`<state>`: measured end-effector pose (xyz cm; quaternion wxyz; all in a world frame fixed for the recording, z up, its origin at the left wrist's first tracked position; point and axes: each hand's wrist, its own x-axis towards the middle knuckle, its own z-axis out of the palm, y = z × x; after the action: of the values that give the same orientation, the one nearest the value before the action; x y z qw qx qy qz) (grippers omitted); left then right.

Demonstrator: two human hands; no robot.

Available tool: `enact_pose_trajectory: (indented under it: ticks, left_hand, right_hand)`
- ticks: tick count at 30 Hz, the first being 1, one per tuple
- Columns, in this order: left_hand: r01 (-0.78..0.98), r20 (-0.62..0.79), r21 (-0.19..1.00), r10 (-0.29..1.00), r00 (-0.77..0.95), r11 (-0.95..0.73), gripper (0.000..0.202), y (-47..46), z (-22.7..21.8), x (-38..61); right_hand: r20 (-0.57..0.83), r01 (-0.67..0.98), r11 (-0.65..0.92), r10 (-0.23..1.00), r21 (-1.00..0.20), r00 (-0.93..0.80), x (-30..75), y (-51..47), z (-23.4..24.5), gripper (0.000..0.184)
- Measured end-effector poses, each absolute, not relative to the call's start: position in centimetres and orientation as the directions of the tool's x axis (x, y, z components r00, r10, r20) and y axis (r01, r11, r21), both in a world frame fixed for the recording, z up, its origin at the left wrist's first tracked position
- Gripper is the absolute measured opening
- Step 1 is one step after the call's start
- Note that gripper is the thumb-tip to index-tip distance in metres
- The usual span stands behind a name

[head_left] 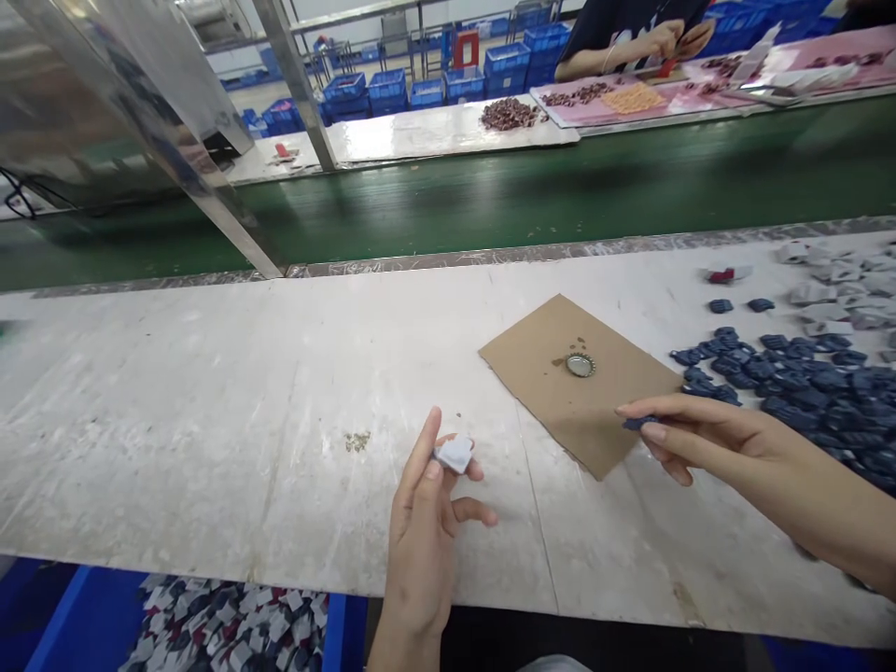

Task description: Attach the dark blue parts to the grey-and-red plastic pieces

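My left hand (427, 523) is low in the middle of the view, fingers pinched round a small white plastic piece (455, 454) held just above the worn white table (210, 420). My right hand (693, 434) reaches in from the right, thumb and forefinger closed on a small dark blue piece (636, 423) at the near edge of a brown cardboard sheet (581, 383). A metal bottle cap (581, 365) lies on the cardboard. A heap of dark blue pieces (805, 383) lies just right of that hand.
White pieces (840, 285) lie at the far right. Behind the table runs a green conveyor belt (490, 196). Another person (630, 42) works at a pink-covered table beyond. A blue bin of mixed pieces (231, 630) sits below the table's front edge.
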<state>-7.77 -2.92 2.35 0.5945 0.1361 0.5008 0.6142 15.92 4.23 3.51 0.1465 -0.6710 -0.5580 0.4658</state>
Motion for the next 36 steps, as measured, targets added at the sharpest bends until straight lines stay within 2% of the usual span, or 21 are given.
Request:
enact_pose_trajectory:
  ticks: [4, 7, 10, 13, 20, 23, 27, 30, 32, 36]
  left_hand:
    - [-0.569, -0.45, 0.799, 0.82, -0.354, 0.193, 0.042, -2.6, 1.8, -7.5]
    - [-0.566, -0.423, 0.807, 0.833, -0.358, 0.167, 0.03, -2.4, 1.6, -7.2]
    - [-0.619, -0.449, 0.765, 0.838, -0.311, 0.18, 0.03, -2.5, 1.9, -6.8]
    - [-0.649, -0.464, 0.723, 0.862, -0.203, 0.236, 0.02, -2.7, 2.3, -6.1]
    - [-0.728, -0.469, 0.635, 0.878, -0.097, 0.259, 0.029, -3.0, 1.8, -6.0]
    - [-0.684, -0.49, 0.679, 0.858, -0.154, 0.265, 0.017, -3.0, 1.3, -6.1]
    - [-0.677, -0.558, 0.682, 0.794, -0.239, 0.276, 0.035, -2.7, 1.4, -5.9]
    - [-0.691, -0.578, 0.67, 0.775, -0.256, 0.272, 0.025, -2.5, 1.7, -5.7]
    - [-0.703, -0.584, 0.664, 0.764, -0.274, 0.255, 0.024, -2.4, 1.8, -5.6]
    - [-0.731, -0.604, 0.648, 0.727, -0.326, 0.211, 0.026, -2.2, 1.3, -5.4]
  right_hand:
    - [-0.431, 0.577, -0.297, 0.896, -0.761, -0.106, 16.3, 4.3, 3.0, 0.044]
    - [-0.382, 0.578, -0.257, 0.918, -0.775, -0.103, 16.5, 4.3, 2.7, 0.04]
    - [-0.33, 0.554, -0.244, 0.942, -0.796, -0.059, 16.5, 4.4, 2.7, 0.036]
    - [-0.281, 0.544, -0.2, 0.957, -0.815, -0.068, 16.4, 4.4, 2.8, 0.032]
    - [-0.207, 0.62, -0.062, 0.964, -0.782, -0.165, 15.8, 4.3, 3.1, 0.038]
    - [-0.184, 0.61, -0.037, 0.966, -0.791, -0.18, 15.5, 4.3, 3.2, 0.038]
    - [-0.217, 0.606, -0.059, 0.957, -0.793, -0.191, 15.5, 4.3, 3.4, 0.039]
    - [-0.23, 0.619, -0.058, 0.952, -0.783, -0.202, 15.7, 4.3, 3.4, 0.04]
    - [-0.192, 0.641, -0.017, 0.96, -0.768, -0.204, 15.8, 4.3, 3.4, 0.038]
    - [-0.02, 0.669, 0.16, 0.967, -0.725, -0.254, 15.6, 5.1, 3.1, 0.033]
